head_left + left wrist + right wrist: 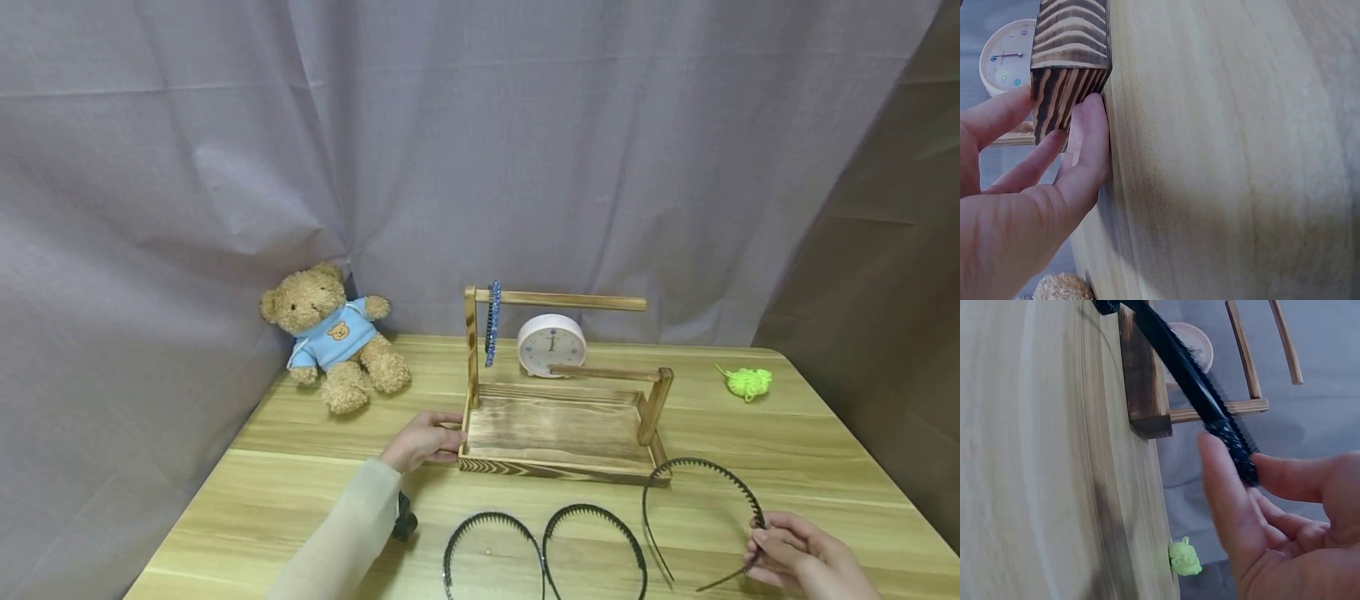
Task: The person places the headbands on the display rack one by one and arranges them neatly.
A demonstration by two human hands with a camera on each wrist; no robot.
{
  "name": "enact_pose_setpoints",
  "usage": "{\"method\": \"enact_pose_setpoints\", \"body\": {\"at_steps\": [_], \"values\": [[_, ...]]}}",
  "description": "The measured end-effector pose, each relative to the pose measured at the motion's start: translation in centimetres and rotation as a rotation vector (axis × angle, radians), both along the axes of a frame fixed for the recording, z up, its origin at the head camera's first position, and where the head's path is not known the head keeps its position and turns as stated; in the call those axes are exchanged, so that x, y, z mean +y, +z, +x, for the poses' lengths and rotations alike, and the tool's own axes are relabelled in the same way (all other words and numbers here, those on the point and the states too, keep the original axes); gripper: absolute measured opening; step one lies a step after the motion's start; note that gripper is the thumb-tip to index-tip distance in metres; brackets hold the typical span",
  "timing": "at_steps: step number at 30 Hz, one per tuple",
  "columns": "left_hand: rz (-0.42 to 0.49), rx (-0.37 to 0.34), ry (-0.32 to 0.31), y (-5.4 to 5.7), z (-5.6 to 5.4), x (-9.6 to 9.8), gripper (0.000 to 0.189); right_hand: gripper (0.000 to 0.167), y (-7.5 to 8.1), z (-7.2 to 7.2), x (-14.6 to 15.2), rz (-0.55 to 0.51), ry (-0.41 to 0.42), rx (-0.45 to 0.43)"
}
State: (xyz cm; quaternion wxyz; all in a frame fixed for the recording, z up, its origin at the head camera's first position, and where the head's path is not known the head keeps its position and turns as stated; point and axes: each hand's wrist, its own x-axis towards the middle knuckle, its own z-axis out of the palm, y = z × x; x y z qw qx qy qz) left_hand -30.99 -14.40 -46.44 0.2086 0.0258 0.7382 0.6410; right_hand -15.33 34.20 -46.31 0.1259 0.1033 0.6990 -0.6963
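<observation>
My left hand [423, 442] holds the left end of a wooden stand [558, 477], a shallow tray with two bars on posts. Close up in the left wrist view, its fingers span the stand's dark-grained end wall [1054, 103]. A black toothed headband [705, 462] is pinched by its side between the thumb and fingers of my right hand [802, 550], in front of the stand's right end. The right wrist view shows this headband [1179, 362] edge-on. A sparkly blue headband [492, 325] hangs on the upper bar, near its post.
Two more black headbands [491, 515] [592, 508] lie side by side at the table's front. Behind the stand is a white round clock [551, 344]. A teddy bear [337, 333] sits back left; a neon yellow-green yarn bundle [748, 383] lies back right. Grey curtain [525, 150] hangs behind.
</observation>
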Motion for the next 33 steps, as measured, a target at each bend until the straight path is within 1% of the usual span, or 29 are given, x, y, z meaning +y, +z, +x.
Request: {"method": "enact_pose_setpoints", "body": {"at_steps": [3,6,10,12,14,16,19,21,24,28,33], "values": [[0.002,-0.002,0.004,0.0,0.0,0.0,0.052,0.017,0.0,0.2,-0.6,-0.007,-0.098,0.089],[0.001,-0.001,0.005,-0.1,0.0,0.1,0.051,0.02,0.2,0.3,-1.0,-0.076,-0.166,0.177],[-0.002,0.002,0.009,-0.1,0.0,0.1,0.05,0.01,0.9,0.3,-1.6,-0.125,-0.251,0.233],[-0.003,0.004,0.008,-0.1,-0.1,0.0,0.051,0.008,1.2,0.2,-2.0,-0.151,-0.286,0.276],[-0.002,0.005,0.01,-0.2,-0.2,0.0,0.051,0.008,1.4,0.0,-2.5,-0.221,-0.313,0.347],[-0.002,0.006,0.009,-0.3,-0.2,0.0,0.051,0.009,1.6,-0.2,-3.0,-0.309,-0.327,0.444],[0.0,0.004,0.013,-0.3,-0.2,0.1,0.05,0.017,2.0,-0.4,-3.6,-0.428,-0.35,0.548],[0.0,0.005,0.015,-0.3,-0.1,0.2,0.049,0.019,2.5,-0.6,-3.9,-0.485,-0.383,0.588],[0.001,0.004,0.016,-0.3,-0.1,0.2,0.049,0.017,3.2,-0.8,-4.4,-0.532,-0.441,0.634],[-0.002,-0.002,0.019,-0.1,0.0,0.2,0.049,0.012,4.1,-1.2,-5.0,-0.536,-0.511,0.668],[-0.006,-0.002,0.024,0.0,0.1,0.2,0.049,0.011,4.8,-1.7,-5.7,-0.538,-0.588,0.667]]}}
